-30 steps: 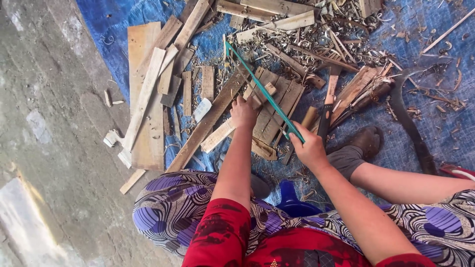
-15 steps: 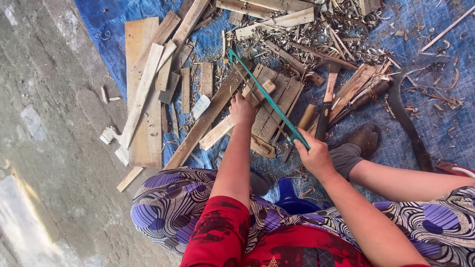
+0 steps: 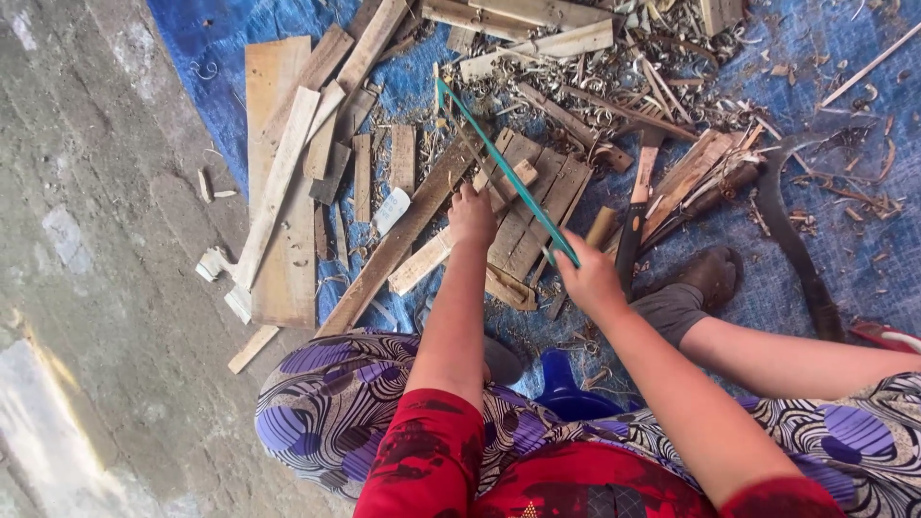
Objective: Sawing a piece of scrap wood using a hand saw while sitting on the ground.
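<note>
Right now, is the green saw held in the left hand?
No, the right hand grips the green saw; the left hand presses on the wood.

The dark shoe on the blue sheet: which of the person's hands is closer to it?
The right hand, which grips the green-framed saw just left of the dark shoe. The left hand presses on the wood strips farther away, beyond the saw.
</note>
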